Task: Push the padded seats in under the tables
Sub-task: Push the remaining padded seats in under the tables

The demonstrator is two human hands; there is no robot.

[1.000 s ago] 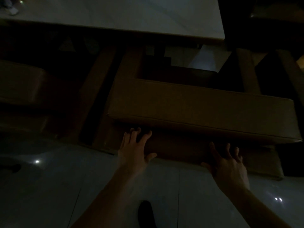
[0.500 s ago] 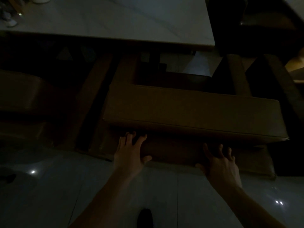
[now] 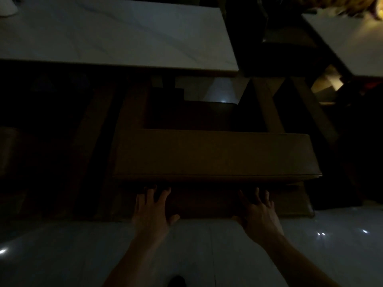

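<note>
Since earlier frame, padded seat (image 3: 213,154) slid further toward counter (image 3: 116,34) near edge. Left hand (image 3: 152,212) and right hand (image 3: 259,214) pressed seat front, fingers spread (nothing gripped). Step: mid-push. Next probably called for even shove till seat tucked under.

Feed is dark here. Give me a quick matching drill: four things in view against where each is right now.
1. left hand
2. right hand
3. brown padded bench seat
4. white marble tabletop

A. top of frame, beyond the seat
B. pressed on the seat's front, left part
C. between hands and table
D. pressed on the seat's front, right part

Pairs: 1-B, 2-D, 3-C, 4-A
</note>
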